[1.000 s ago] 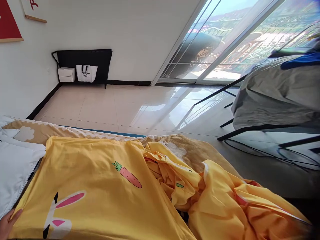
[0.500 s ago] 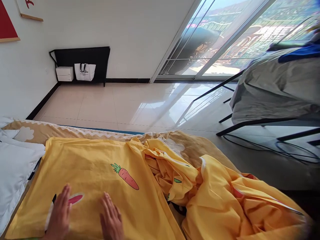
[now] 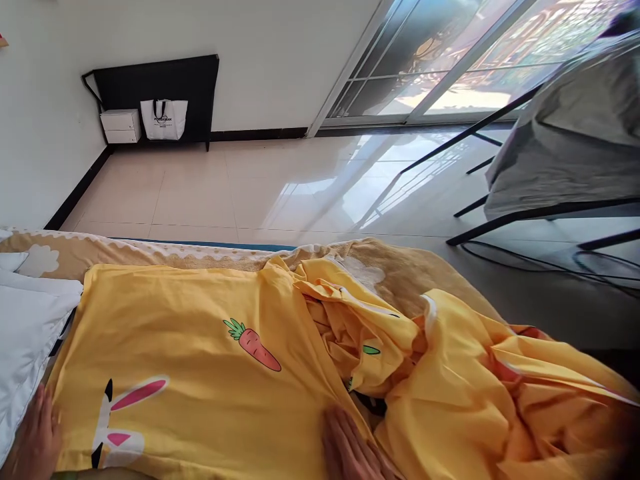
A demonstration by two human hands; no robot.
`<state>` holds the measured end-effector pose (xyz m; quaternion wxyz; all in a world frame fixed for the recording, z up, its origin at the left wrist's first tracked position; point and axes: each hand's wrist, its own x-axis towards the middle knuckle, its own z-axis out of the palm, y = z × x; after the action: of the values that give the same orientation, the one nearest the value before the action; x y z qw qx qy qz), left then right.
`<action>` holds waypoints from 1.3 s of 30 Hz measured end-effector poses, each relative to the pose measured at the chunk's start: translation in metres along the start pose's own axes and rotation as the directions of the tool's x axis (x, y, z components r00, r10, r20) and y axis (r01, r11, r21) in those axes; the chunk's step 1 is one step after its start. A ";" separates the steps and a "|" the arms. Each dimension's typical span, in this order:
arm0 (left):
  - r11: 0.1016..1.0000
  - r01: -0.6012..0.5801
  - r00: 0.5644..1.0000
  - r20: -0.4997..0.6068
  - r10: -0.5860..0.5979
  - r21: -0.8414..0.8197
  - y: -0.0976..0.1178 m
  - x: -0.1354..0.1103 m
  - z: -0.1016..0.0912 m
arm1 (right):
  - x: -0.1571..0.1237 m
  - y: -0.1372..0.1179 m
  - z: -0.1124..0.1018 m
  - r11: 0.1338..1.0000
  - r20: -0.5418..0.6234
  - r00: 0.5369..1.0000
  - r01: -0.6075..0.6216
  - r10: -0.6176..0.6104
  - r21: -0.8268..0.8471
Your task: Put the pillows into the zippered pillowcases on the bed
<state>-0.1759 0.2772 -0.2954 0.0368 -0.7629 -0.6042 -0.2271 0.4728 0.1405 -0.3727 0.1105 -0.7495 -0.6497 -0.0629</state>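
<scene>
Yellow printed cloth (image 3: 185,313) lies spread on the bed (image 3: 410,270), on the near part, with its far edge close to the bed's far side. Its upper face carries a carrot print (image 3: 260,350) and, nearer the wearer, a rabbit print (image 3: 133,448); both are fully open to view apart from what the lower border of the view may cut off.

Condition of the spread piece: broadly flat, with shallow ripples across the middle and a fold at the far right corner. Laying out of this piece is judged largely done; slight smoothing is judged outstanding.

Immediately right of it, bunched yellow fabric (image 3: 450,373) with pale trim lies in deep folds. That portion is judged not dealt with. Whether it is joined to the spread piece cannot be determined.

Left hand (image 3: 40,433): at the cloth's left edge, fingers extended and close together, nothing seen gripped. Right hand (image 3: 353,447): palm down at the right edge, fingers straight and slightly blurred, nothing seen gripped. The hands stand well apart, with most of the cloth's width between them.

Adjacent: white pillows (image 3: 35,320) at the far left, just beside the cloth's left edge, with a narrow dark gap between.
</scene>
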 end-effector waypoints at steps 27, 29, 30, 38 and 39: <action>0.971 0.160 0.975 0.126 -0.183 0.177 0.056 0.298 0.157 | 0.316 0.001 0.057 0.990 -0.009 0.999 0.037 -0.036 0.136; 0.973 0.161 0.973 0.136 -0.184 0.166 0.056 0.297 0.157 | 0.315 -0.001 0.058 0.992 -0.012 0.998 0.057 -0.056 0.113; 0.974 0.159 0.973 0.141 -0.182 0.161 0.056 0.296 0.156 | 0.315 -0.001 0.058 0.993 -0.021 0.997 0.071 -0.069 0.096; 0.970 0.153 0.961 0.200 -0.191 0.189 0.055 0.293 0.154 | 0.314 0.011 0.068 0.985 -0.048 0.984 0.170 -0.171 -0.029; 0.968 0.152 0.959 0.209 -0.193 0.198 0.055 0.293 0.154 | 0.313 0.012 0.069 0.985 -0.045 0.985 0.168 -0.169 -0.028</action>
<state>-0.0287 0.5782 -0.3064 0.0165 -0.7216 -0.6869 -0.0852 0.5275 0.4565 -0.3658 0.1112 -0.6914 -0.7072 -0.0975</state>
